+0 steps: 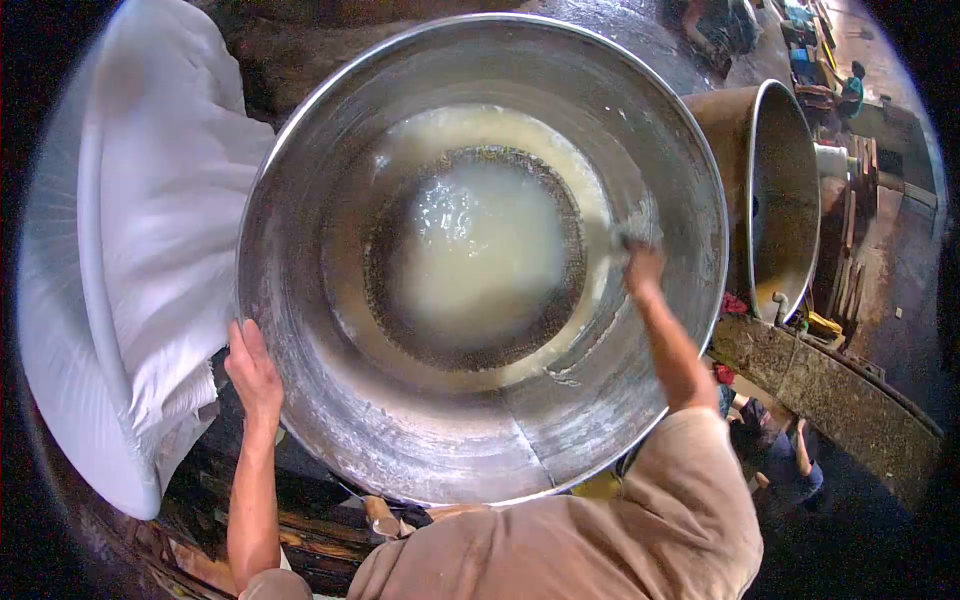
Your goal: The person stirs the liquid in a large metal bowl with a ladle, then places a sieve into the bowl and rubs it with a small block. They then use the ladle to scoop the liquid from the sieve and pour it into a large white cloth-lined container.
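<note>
A large round metal vat [400, 450] fills the middle of the view, with cloudy, pale liquid [480, 270] at its bottom. My left hand [253, 368] lies against the vat's left rim, its fingers stretched out and pointing away from me. Inside the vat, my right hand [645, 268] is closed near the right wall and blurred by motion. A small dark thing [628, 242] shows at its fingers, too smeared to name. Whitish residue [640, 215] marks the wall beside this hand.
White cloth [175, 200] hangs over a big hoop [95, 230] at the left, touching the vat's side. A second metal vat [785, 200] stands at the right, beside a low ledge [830, 400]. Other people [790, 460] are at the right and the far top right.
</note>
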`<action>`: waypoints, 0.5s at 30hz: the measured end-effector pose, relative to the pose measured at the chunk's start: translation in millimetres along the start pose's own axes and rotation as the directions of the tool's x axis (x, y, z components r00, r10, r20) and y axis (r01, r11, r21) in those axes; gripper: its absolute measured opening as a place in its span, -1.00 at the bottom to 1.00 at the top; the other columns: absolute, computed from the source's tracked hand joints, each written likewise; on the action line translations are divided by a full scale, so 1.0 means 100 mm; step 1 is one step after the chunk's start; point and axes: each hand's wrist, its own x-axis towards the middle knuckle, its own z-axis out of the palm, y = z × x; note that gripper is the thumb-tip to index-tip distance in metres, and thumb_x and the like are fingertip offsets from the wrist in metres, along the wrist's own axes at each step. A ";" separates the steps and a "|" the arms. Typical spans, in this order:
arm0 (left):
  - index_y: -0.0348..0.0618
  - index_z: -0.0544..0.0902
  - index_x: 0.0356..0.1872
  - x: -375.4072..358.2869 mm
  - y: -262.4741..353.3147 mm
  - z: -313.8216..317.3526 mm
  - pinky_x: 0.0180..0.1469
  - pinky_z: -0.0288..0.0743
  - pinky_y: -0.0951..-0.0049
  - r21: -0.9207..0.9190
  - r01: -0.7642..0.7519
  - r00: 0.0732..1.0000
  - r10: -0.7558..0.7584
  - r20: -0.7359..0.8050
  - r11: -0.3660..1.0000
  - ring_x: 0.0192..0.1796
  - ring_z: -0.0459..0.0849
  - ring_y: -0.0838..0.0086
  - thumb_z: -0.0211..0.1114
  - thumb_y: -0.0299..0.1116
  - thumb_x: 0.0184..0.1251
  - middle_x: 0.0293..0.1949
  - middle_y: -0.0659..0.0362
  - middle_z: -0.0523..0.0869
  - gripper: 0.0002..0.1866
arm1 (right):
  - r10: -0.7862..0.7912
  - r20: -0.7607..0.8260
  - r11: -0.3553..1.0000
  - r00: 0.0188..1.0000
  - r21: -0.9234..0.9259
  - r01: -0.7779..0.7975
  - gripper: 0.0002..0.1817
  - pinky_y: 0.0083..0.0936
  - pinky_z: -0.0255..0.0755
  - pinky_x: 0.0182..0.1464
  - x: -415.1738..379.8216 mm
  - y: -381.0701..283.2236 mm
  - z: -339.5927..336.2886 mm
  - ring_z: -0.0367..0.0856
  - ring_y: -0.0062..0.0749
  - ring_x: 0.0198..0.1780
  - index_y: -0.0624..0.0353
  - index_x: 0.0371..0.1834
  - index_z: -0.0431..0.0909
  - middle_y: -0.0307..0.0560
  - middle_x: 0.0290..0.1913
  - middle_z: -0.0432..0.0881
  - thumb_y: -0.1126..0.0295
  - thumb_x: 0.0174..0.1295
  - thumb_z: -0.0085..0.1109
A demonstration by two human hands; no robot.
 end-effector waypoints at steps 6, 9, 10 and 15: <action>-0.41 0.38 -0.33 0.01 0.09 0.02 -0.51 0.17 0.30 0.010 0.043 0.999 -0.043 -0.026 0.999 -0.59 0.27 0.26 -0.18 -0.11 0.37 -0.66 -0.06 0.36 -0.56 | -0.604 -0.101 0.630 0.790 -0.668 0.396 -0.65 -0.13 0.13 0.15 1.25 -0.60 -1.28 0.24 -0.08 0.15 0.03 -0.02 0.43 -0.08 0.11 0.33 0.31 0.11 -0.15; -0.41 0.38 -0.34 0.00 0.04 -0.01 -0.48 0.18 0.34 0.033 0.135 0.989 -0.137 0.055 0.990 -0.56 0.25 0.34 -0.18 -0.12 0.37 -0.65 -0.02 0.34 -0.56 | -0.556 -0.144 0.706 0.819 -0.603 0.373 -0.62 -0.17 0.10 0.18 1.37 -0.17 -0.71 0.22 -0.07 0.15 0.12 -0.02 0.43 -0.04 0.12 0.32 0.29 0.07 -0.08; -0.44 0.38 -0.34 0.00 0.05 0.02 -0.47 0.19 0.35 -0.032 0.111 0.993 -0.110 0.033 0.993 -0.54 0.23 0.35 -0.18 -0.12 0.37 -0.64 -0.01 0.35 -0.55 | -0.500 -0.221 0.793 0.837 -0.505 0.341 -0.60 -0.15 0.09 0.19 1.21 0.01 -0.38 0.21 -0.02 0.15 0.12 0.00 0.42 -0.02 0.13 0.30 0.28 0.06 -0.05; -0.57 0.37 -0.20 0.00 0.01 0.01 -0.44 0.23 0.34 0.066 0.120 0.991 -0.123 0.044 0.991 -0.52 0.28 0.35 -0.18 -0.12 0.37 -0.60 -0.06 0.39 -0.49 | -0.202 -0.066 0.909 0.977 -0.383 0.162 -0.38 0.14 -0.07 0.20 -0.43 0.49 1.47 0.15 0.21 0.17 0.01 0.19 0.21 0.04 0.23 0.20 0.12 0.01 0.06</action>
